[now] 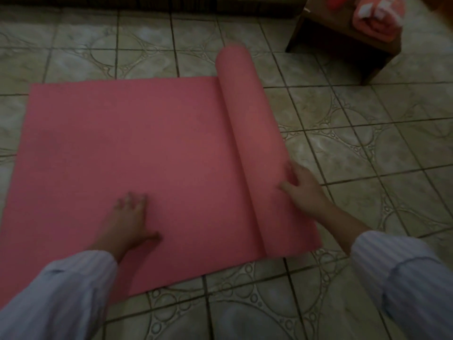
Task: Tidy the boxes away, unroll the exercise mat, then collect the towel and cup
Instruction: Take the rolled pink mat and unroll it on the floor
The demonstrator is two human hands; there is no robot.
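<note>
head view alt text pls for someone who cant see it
A pink exercise mat lies half unrolled on a tiled floor; the left hand presses its flat part while the right hand rests on the roll. A folded pink towel sits on a wooden stool beyond.

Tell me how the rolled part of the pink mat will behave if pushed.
The rolled part is a round tube on smooth floor tiles, so it probably rolls right easily. The mat looks thin and floppy; the left hand pressing it likely stops sliding.

sleeves [404, 271]: pale blue, fine white stripes | cuffs: buttoned-style, long
</note>
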